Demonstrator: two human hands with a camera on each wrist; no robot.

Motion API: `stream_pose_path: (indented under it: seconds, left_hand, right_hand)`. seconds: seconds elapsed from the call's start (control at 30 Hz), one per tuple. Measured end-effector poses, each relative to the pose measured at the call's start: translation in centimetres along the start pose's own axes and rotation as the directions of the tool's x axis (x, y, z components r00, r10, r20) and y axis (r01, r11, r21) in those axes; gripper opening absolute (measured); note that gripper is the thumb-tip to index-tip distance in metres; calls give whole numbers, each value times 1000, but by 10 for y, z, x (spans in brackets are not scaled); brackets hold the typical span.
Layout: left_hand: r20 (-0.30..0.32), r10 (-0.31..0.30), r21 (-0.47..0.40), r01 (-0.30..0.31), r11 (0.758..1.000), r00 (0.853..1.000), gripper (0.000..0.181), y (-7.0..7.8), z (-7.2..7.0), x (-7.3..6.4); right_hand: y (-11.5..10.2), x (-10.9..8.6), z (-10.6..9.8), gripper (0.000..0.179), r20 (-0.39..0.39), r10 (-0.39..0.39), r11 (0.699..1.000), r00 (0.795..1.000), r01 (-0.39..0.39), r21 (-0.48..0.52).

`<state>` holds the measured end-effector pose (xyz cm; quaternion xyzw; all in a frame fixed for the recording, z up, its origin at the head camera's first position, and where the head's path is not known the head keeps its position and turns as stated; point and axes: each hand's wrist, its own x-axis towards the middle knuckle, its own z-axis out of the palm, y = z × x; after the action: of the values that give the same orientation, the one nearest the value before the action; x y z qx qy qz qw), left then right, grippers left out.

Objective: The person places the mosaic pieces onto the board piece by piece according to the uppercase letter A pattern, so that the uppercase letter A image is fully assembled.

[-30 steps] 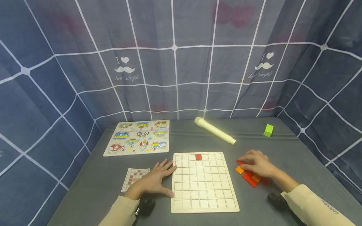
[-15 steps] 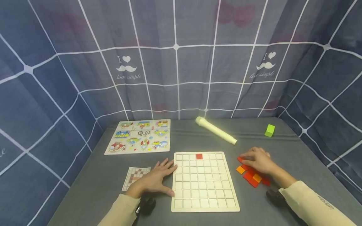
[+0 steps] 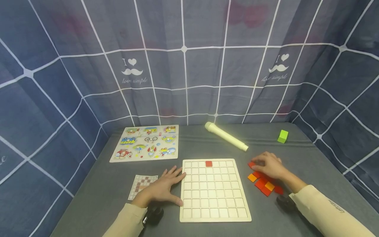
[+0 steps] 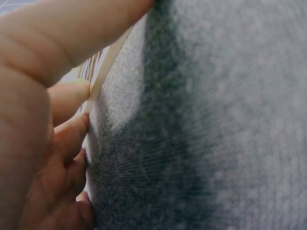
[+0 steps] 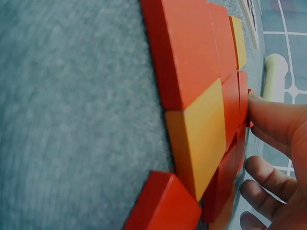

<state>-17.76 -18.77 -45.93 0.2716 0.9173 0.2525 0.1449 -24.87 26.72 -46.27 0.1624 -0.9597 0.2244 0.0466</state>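
A pale wooden grid board [image 3: 213, 191] lies mid-table with one red square tile [image 3: 208, 164] in its top row. My left hand [image 3: 164, 186] rests beside the board with fingers spread, its fingertips and thumb at the left edge. My right hand [image 3: 269, 166] is at the far end of a cluster of tiles, right of the board. It pinches a small red tile [image 3: 251, 164] between thumb and finger. Several red tiles [image 5: 192, 48] and a few orange tiles [image 5: 206, 139] lie close together below that hand, partly hidden by it in the head view.
A card with a printed grid pattern [image 3: 139, 186] lies left, partly behind the left hand. A vehicle picture puzzle [image 3: 145, 143] lies at the back left. A pale yellow stick [image 3: 226, 136] and a green block [image 3: 282, 136] lie toward the back, near the hanging checked cloth [image 3: 201, 65].
My right hand has drawn slightly up and away from the cluster, uncovering more tiles, and the red tile at its fingertips has shifted slightly away. My left hand stays at the board's edge.
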Motion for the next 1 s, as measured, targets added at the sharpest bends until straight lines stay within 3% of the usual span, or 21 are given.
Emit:
stream_pose_path:
  seconds: [0.37,0.7,1.0]
  left_hand:
    - [6,5,19,-5,1000,1000,106,1,-4,1]
    - [10,22,19,-22,1000,1000,106,-2,1,2]
    - [-4,20,20,-20,1000,1000,106,-2,2,1]
  right_hand:
    - [-5,5,-3,35,33,8,1000,999,-9,14]
    - [-4,5,5,23,-50,-45,996,998,41,-83]
    - [-15,9,10,22,-96,-64,998,993,62,-25]
